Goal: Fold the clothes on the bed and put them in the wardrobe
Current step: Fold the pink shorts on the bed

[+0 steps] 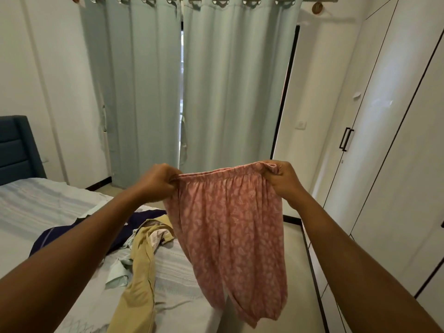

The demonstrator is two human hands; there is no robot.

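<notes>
Trousers (pixel 230 227) in pink print hang long axis vertical, waistband up, 2 legs pointing down, above the right edge of the bed (pixel 36 207). Left hand (pixel 156 182) and right hand (pixel 282 177) each pinch a waistband end, grip clamped on cloth; the trousers hang below and between them.

Bed (pixel 48 207) left, clothes (pixel 141 255) on it; wardrobe (pixel 396 164) right.

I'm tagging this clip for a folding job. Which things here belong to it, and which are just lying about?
Job: pink trousers, gripped at the waistband by left hand and right hand; tan garment, navy garment and pale green garment; bed; wardrobe.
Lying about: curtains; headboard; wall switch.
</notes>
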